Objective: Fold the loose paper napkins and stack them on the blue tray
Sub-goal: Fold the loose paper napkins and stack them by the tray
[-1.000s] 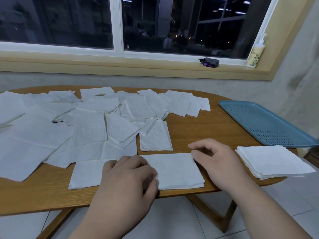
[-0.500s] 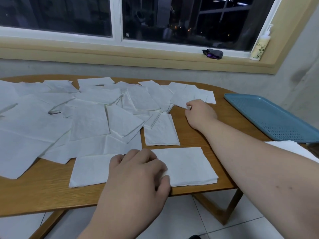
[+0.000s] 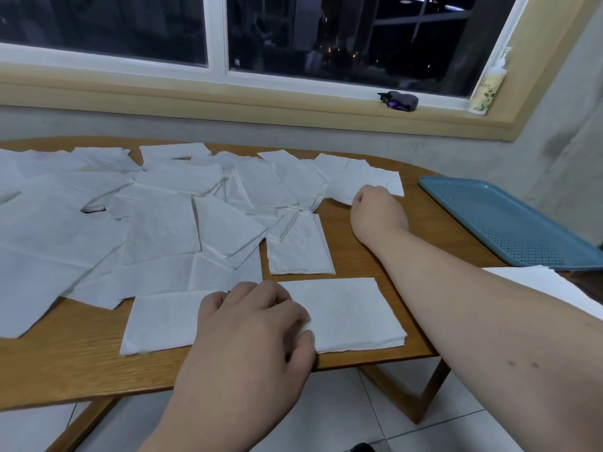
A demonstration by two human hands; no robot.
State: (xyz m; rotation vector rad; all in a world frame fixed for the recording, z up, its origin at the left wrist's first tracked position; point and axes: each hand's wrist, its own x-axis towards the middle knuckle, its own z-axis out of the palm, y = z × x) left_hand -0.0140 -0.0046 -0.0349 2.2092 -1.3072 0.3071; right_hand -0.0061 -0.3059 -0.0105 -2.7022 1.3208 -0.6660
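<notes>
At the near edge of the oval wooden table [image 3: 81,370], our left hand [image 3: 254,324] lay on a half-folded napkin [image 3: 352,314], its fingers loosely bent and pressing the paper flat; we could see no grip on it. Our right hand [image 3: 375,210] reached to the far right end of the loose napkins [image 3: 156,230], and its fingers were curled round the edge of one far napkin [image 3: 372,176], pinching it. Most of the napkins lay unfolded and overlapping across the left and middle of the table. A folded stack [image 3: 554,285] sat at the table's right edge, partly hidden behind our right forearm. It was just beside the blue tray [image 3: 509,223] but not on it, and no napkins showed on the tray. A pump bottle [image 3: 487,89] stood on the windowsill. We judged the step in hand to be fetching the next napkin for folding, with the task far from done. The next move would call for drawing the thin sheet toward us without dragging its neighbours or tearing it, then finishing the fold under our left hand.
</notes>
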